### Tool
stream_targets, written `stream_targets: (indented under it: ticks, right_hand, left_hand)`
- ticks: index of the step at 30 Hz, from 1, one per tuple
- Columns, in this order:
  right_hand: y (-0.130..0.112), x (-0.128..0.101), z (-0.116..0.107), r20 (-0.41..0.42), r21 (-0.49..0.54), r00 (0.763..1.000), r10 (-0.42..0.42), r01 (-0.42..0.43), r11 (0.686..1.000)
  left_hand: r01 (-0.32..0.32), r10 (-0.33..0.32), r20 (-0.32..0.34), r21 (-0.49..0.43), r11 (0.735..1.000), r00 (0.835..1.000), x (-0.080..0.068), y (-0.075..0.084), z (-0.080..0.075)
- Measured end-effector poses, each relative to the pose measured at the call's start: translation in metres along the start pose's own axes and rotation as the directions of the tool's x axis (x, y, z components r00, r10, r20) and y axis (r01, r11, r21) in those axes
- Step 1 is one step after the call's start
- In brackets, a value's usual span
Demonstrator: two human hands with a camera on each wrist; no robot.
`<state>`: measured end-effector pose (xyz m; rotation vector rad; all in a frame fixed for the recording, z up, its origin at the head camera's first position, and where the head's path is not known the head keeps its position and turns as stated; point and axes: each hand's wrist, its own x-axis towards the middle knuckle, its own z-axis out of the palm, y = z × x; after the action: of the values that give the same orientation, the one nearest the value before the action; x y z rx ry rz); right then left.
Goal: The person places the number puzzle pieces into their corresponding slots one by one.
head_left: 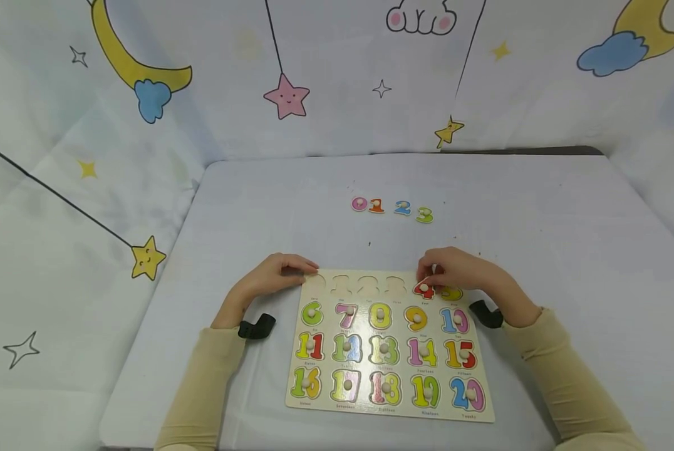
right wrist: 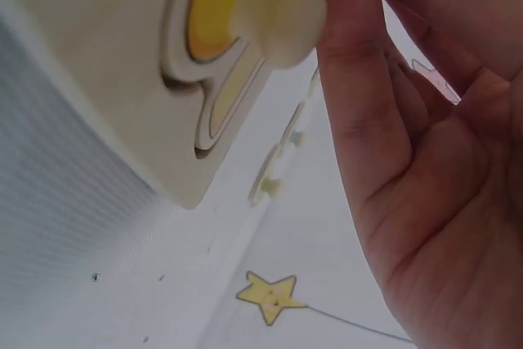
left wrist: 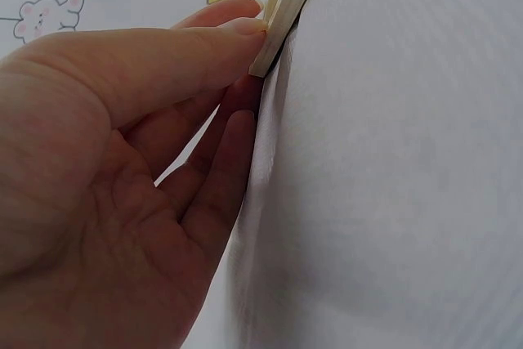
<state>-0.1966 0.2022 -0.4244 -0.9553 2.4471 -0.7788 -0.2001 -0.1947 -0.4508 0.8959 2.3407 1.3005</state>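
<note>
A wooden number puzzle board lies on the cloth-covered table in front of me. My left hand pinches its far left corner; in the left wrist view the thumb lies on top of the board's edge and the fingers lie beneath it. My right hand pinches the knob of the red number 4 piece in the top row, beside the yellow 5. The right wrist view shows the yellow 5 and its knob next to my fingers; the pinch itself is out of frame.
Loose pieces 0, 1, 2 and 3 lie in a row farther back. The top row's left slots are empty. Numbers 6 to 20 fill the lower rows. A star-and-moon cloth backdrop surrounds the table.
</note>
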Motion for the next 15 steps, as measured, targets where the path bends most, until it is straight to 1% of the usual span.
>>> stream_targets:
  ticks: [5, 7, 15]
  right_hand:
    - [-0.003, 0.002, 0.002, -0.022, -0.016, 1.000, 0.015, -0.016, 1.000]
    - [-0.003, 0.003, 0.003, -0.020, -0.027, 1.000, 0.019, -0.020, 0.999]
    - [-0.010, 0.006, 0.003, 0.019, -0.067, 0.996, 0.088, -0.086, 0.994]
  left_hand:
    - [0.031, -0.031, 0.004, 0.005, 1.000, 1.000, -0.003, 0.028, -0.002]
    - [0.030, -0.030, 0.004, 0.008, 1.000, 1.000, -0.003, 0.029, -0.002]
    - [0.022, -0.022, 0.002, 0.016, 1.000, 1.000, -0.004, 0.030, -0.002]
